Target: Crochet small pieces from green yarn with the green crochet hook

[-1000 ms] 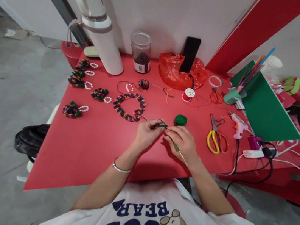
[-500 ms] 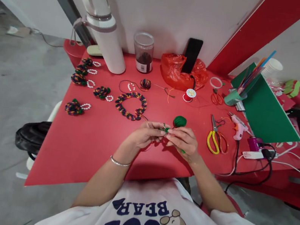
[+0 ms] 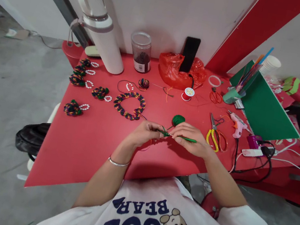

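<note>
My left hand [image 3: 145, 133] pinches a small piece of green yarn work [image 3: 165, 133] near the front of the red table. In my right hand [image 3: 187, 138] is a crochet hook with a green handle [image 3: 190, 140], its metal tip at the green yarn. Just beyond my hands lies a ball of green yarn [image 3: 178, 120], with a strand running toward them. To the left rests a ring of multicoloured crochet [image 3: 129, 105], and a thin thread trails from it to my left hand. My fingers partly cover the green piece.
Multicoloured crochet bundles [image 3: 73, 108] with bead loops line the left side. At the back stand a white flask [image 3: 105, 45], a jar [image 3: 141, 52], a red plastic bag [image 3: 170, 70] and a phone [image 3: 190, 54]. Yellow-and-red scissors [image 3: 213, 134], a glue gun [image 3: 238, 127] and a power strip [image 3: 252, 153] lie right.
My right hand has moved slightly right and turned, bringing the hook's green handle into plain view. My left hand keeps its pinch on the green yarn. The view has shifted a little.
</note>
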Available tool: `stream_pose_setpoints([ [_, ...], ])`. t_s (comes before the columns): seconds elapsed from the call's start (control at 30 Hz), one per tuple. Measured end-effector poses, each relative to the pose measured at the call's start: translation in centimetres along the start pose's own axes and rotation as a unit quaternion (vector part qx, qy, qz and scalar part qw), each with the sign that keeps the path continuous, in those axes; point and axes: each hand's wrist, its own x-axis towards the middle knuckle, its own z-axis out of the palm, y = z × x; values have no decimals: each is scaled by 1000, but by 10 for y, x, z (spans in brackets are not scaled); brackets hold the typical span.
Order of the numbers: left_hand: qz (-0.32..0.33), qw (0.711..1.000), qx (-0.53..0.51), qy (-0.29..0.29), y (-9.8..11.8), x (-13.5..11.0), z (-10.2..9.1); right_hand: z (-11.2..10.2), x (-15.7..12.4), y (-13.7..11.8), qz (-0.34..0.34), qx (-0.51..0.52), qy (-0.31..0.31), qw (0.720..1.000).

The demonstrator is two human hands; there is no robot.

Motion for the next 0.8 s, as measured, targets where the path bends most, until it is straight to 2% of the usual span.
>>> stream_pose_setpoints([
  [0.17,1,1000,-8,-26,0,0,-2,-5,1,2,76,113,-8,991],
  [0.3,1,999,-10,-32,4,-2,-1,-3,-4,12,123,198,-4,972],
  [0.37,0,1000,-18,-19,5,-2,1,5,-8,21,149,246,16,958],
  [0.47,14,999,-27,20,5,-1,4,29,-13,33,168,309,93,932],
  [0.53,39,997,-36,50,2,1,6,47,-16,35,160,303,147,928],
  [0.63,65,995,-59,56,-4,4,10,64,-17,31,145,208,206,945],
  [0.7,72,994,-72,48,-7,5,12,67,-18,26,136,164,222,951],
  [0.8,74,993,-68,59,-9,6,11,62,-18,24,122,160,209,957],
])
